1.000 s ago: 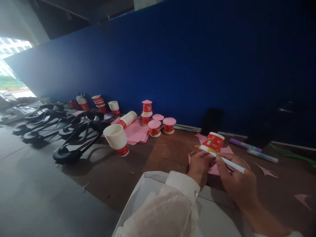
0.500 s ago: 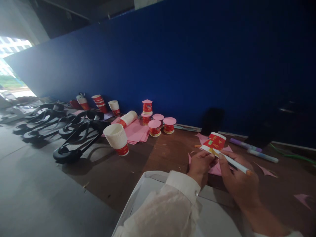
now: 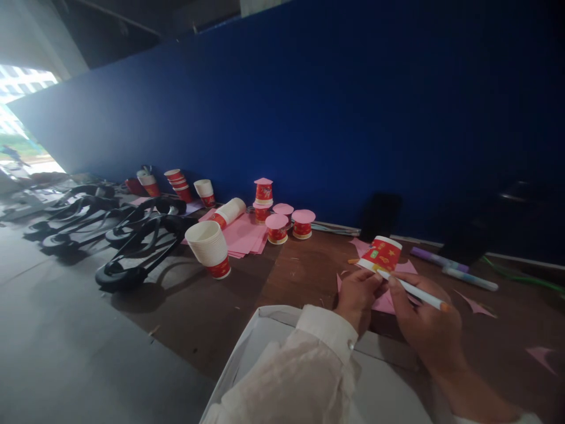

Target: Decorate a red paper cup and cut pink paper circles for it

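My left hand (image 3: 358,292) is closed on the rim of a red paper cup (image 3: 383,253), which is tilted with its base up and away from me. Between the thumb and fingers of my right hand (image 3: 426,318) is a white marker (image 3: 417,290) with an orange end. Its front end meets the cup near the yellowish band along the rim; the exact tip is hard to make out. Pink paper pieces (image 3: 385,302) lie under and around the cup, partly hidden by my hands.
Several red cups with pink paper discs (image 3: 303,217) stand by the blue partition (image 3: 335,118). Left of them are pink sheets (image 3: 247,235), a stack of white-and-red cups (image 3: 207,247) and black headset-like devices (image 3: 128,259). A purple marker (image 3: 439,259) and a pale marker (image 3: 470,278) lie right.
The cup has turned slightly and shifted a little left in my left hand. The marker's front end has slid right along the cup's rim, while the other objects stay put.
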`<state>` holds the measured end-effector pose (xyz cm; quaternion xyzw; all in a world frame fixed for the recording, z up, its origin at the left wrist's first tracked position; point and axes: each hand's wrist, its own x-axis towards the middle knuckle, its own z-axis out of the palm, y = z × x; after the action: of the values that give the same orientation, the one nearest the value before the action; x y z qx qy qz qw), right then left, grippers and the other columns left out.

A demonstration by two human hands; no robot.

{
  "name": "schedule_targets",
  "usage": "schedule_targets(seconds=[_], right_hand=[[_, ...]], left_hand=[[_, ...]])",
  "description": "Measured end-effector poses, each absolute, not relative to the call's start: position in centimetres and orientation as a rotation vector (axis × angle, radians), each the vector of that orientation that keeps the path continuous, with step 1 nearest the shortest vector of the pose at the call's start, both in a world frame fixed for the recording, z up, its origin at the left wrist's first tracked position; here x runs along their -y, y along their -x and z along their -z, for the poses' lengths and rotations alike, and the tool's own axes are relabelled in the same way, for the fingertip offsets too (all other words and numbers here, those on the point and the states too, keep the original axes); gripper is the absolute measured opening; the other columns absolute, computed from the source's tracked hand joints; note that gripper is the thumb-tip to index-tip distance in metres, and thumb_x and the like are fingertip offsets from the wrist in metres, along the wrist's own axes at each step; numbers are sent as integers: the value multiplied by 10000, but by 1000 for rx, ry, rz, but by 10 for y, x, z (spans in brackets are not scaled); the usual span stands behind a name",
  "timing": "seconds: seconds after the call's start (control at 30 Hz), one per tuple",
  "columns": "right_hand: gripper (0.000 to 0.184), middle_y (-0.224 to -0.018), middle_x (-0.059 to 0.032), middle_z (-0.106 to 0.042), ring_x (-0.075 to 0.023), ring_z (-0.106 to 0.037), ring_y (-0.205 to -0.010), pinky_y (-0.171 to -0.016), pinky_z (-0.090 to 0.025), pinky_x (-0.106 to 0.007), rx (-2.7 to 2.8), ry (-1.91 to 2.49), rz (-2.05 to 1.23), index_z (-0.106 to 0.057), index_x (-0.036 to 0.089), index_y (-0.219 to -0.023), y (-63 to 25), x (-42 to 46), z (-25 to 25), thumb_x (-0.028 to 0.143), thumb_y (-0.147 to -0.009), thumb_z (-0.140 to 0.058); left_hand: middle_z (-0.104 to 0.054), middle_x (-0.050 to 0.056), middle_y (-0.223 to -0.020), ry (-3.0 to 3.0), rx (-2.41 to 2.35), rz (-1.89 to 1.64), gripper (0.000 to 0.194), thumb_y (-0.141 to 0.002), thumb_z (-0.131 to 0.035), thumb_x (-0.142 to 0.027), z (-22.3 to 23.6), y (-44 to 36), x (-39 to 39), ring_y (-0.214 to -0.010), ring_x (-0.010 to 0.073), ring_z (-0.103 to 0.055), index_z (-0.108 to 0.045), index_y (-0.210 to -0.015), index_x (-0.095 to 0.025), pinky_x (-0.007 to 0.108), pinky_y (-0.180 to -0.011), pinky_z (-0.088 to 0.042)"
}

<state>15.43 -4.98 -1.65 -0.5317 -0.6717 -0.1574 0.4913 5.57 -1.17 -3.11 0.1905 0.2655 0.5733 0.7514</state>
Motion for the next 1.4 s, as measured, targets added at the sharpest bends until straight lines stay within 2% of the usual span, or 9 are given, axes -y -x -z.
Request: schedule_targets(seconds=[0.13,0.3,0.5,0.67,1.1,1.4], right_hand=[[241,-807,-66,-770,-238,-725,-747,-753,-552,-368,1655,1258,394,-717,214,-888,-154,50,16,382,-981,-572],[241,-809,-70,-767,-242,-723,-751,-746,-542,-367,1642,1275,404,-719,205,-896,-155,49,17,378,-984,-577],[248,-879,-87,-782,-254,-735,-809,-787,-547,-375,1585,1322,440,-727,196,-936,-157,48,22,389,-986,-579],[241,-900,-90,-789,-252,-742,-823,-806,-553,-374,1573,1313,471,-730,187,-966,-156,48,22,370,-992,-575],[242,-918,-99,-789,-251,-750,-837,-794,-558,-359,1596,1298,474,-729,169,-990,-156,47,24,360,-997,-580],[249,-938,-102,-791,-251,-749,-857,-819,-553,-363,1595,1311,473,-730,169,-1000,-155,48,23,361,-1000,-572]], left_hand=[[-607,8,-675,-424,-586,-1264,410,-388,-973,-352,29,-55,13,-678,107,-564,-684,-590,-142,273,-755,-488],[-631,24,-721,-452,-583,-1248,402,-445,-971,-368,31,-54,13,-688,111,-561,-717,-652,-136,280,-761,-481],[-644,29,-702,-435,-561,-1253,504,-385,-1008,-415,37,-57,9,-694,120,-577,-722,-678,-120,291,-766,-479],[-652,26,-709,-414,-547,-1251,518,-346,-1017,-401,36,-57,10,-684,110,-579,-720,-661,-116,290,-777,-490],[-630,21,-705,-436,-538,-1256,499,-379,-1007,-417,38,-58,9,-706,121,-580,-701,-645,-126,305,-806,-499],[-648,28,-708,-412,-547,-1250,450,-392,-1005,-361,35,-57,11,-691,119,-583,-705,-630,-124,308,-802,-503]])
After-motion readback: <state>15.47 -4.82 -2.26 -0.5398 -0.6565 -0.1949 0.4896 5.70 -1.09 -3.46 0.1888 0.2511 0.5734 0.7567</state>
